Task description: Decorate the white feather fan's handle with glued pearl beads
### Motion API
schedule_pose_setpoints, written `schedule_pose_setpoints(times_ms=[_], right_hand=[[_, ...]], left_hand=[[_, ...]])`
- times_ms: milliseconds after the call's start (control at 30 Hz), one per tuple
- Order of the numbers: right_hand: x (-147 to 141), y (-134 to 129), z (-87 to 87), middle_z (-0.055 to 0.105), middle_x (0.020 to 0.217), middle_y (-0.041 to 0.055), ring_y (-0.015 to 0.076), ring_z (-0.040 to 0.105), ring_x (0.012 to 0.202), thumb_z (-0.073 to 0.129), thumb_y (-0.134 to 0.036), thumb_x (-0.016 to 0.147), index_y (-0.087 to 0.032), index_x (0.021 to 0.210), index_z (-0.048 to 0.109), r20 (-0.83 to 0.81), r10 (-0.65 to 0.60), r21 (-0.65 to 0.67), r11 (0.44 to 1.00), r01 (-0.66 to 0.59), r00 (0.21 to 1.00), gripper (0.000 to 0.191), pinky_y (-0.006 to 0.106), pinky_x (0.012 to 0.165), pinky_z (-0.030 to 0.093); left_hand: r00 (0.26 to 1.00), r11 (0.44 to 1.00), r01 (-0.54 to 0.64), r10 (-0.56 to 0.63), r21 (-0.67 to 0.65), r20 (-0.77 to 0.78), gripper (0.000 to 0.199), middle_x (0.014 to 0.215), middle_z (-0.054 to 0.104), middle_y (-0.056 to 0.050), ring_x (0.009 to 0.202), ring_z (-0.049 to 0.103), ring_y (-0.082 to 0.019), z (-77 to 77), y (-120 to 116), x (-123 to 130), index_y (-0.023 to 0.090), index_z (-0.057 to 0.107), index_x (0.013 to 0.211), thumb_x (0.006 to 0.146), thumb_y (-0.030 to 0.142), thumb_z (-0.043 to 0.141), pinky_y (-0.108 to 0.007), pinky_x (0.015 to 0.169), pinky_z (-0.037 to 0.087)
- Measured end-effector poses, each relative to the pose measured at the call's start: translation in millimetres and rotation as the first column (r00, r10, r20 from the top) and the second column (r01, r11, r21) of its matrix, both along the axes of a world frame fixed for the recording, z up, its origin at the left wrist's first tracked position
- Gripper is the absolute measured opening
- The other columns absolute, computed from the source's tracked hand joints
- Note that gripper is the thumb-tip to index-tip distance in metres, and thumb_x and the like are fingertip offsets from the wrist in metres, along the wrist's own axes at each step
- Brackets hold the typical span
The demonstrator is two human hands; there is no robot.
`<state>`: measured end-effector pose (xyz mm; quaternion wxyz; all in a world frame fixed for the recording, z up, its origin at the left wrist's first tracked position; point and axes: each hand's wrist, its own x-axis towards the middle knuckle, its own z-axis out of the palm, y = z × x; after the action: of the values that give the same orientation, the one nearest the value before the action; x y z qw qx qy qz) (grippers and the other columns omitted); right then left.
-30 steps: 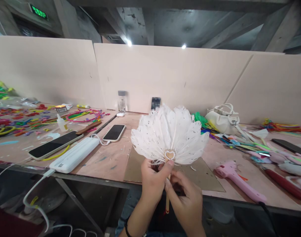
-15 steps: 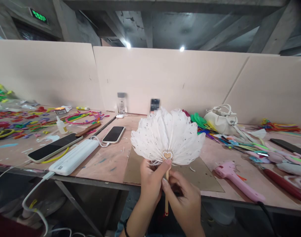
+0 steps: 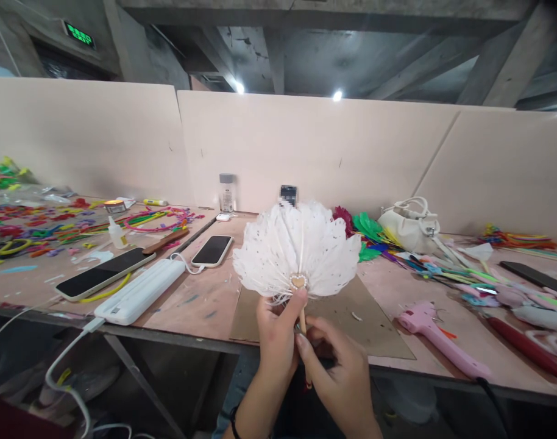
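A white feather fan [image 3: 301, 244] with small dark specks stands spread upright in front of me. At the base of its feathers sits a heart-shaped ornament [image 3: 299, 281] edged with pearl-like beads. My left hand [image 3: 281, 329] grips the fan just under that ornament, thumb on the front. Lower down, my right hand [image 3: 337, 366] pinches the thin wooden handle between thumb and fingers. Something red shows at the handle's bottom end. Below the fan, a brown cardboard sheet [image 3: 374, 329] lies at the table edge.
A pink glue gun [image 3: 443, 341] and a red-handled tool [image 3: 528, 347] lie right. A white power bank [image 3: 141, 292] and phones [image 3: 213, 250] lie left. Behind stand a clear bottle [image 3: 227, 194] and a white handbag [image 3: 409, 222]. Colourful craft pieces [image 3: 41, 225] cover the far left.
The fan has tilted and shifted slightly left and down, uncovering more of the dark red and green feathers behind it. Both hands keep their hold.
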<state>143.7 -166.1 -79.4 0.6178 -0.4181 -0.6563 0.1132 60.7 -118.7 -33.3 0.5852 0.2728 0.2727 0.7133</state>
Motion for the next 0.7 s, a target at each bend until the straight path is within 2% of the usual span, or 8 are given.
schedule_pose_setpoints(times_ms=[133, 267, 333, 567, 700], right_hand=[[-0.1, -0.5, 4.4, 0.067, 0.075, -0.0025, 0.0127, 0.067, 0.060, 0.064, -0.025, 0.103, -0.021, 0.105, 0.071, 0.018, -0.013, 0.025, 1.000, 0.013, 1.000, 0.008, 0.017, 0.059, 0.054], [0.5, -0.4, 7.0, 0.067, 0.073, -0.0033, 0.0126, 0.066, 0.059, 0.064, -0.023, 0.102, -0.021, 0.098, 0.071, 0.060, -0.012, 0.058, 0.998, 0.009, 0.998, 0.009, 0.016, 0.057, 0.051], [0.8, -0.1, 6.1, 0.067, 0.073, -0.0032, 0.0134, 0.066, 0.061, 0.063, -0.024, 0.103, -0.021, 0.099, 0.071, 0.066, -0.010, 0.042, 0.999, 0.007, 0.998, 0.009, 0.017, 0.057, 0.051], [1.0, -1.4, 0.2, 0.060, 0.071, -0.0049, 0.0121, 0.056, 0.054, 0.062, -0.029, 0.103, -0.021, 0.101, 0.069, 0.076, -0.012, -0.035, 0.999, 0.014, 0.997, 0.011, 0.021, 0.053, 0.042], [0.0, -0.9, 0.2, 0.060, 0.069, -0.0053, 0.0118, 0.057, 0.055, 0.063, -0.028, 0.104, -0.021, 0.101, 0.069, 0.075, -0.020, -0.029, 0.999, 0.022, 0.997, 0.010, 0.020, 0.054, 0.042]], left_hand=[[1.000, 1.000, 0.018, -0.018, 0.024, 0.023, 0.046, 0.101, 0.083, -0.007, 0.093, 0.078, -0.021, 1.2, -1.3, 0.6, 0.017, 0.079, 0.100, 0.061, 0.032, 0.098, -0.024, 0.081, 0.060], [0.999, 0.999, 0.035, -0.035, 0.004, 0.040, 0.045, 0.100, 0.083, -0.008, 0.095, 0.079, -0.024, 0.9, -0.8, -0.2, 0.016, 0.079, 0.101, 0.063, 0.031, 0.097, -0.028, 0.084, 0.061], [0.998, 0.999, 0.034, -0.034, -0.007, 0.056, 0.047, 0.099, 0.083, -0.008, 0.101, 0.079, -0.026, 0.2, -0.2, -1.1, 0.016, 0.078, 0.103, 0.063, 0.030, 0.098, -0.031, 0.090, 0.061], [0.998, 0.999, 0.020, -0.018, -0.036, 0.058, 0.044, 0.098, 0.083, -0.007, 0.103, 0.079, -0.026, -0.4, -0.5, -3.4, 0.016, 0.077, 0.099, 0.063, 0.029, 0.098, -0.032, 0.094, 0.060], [0.999, 1.000, 0.015, -0.014, -0.013, 0.050, 0.045, 0.099, 0.083, -0.008, 0.100, 0.079, -0.026, -1.4, 1.3, -2.7, 0.015, 0.077, 0.100, 0.063, 0.029, 0.098, -0.032, 0.090, 0.061]])
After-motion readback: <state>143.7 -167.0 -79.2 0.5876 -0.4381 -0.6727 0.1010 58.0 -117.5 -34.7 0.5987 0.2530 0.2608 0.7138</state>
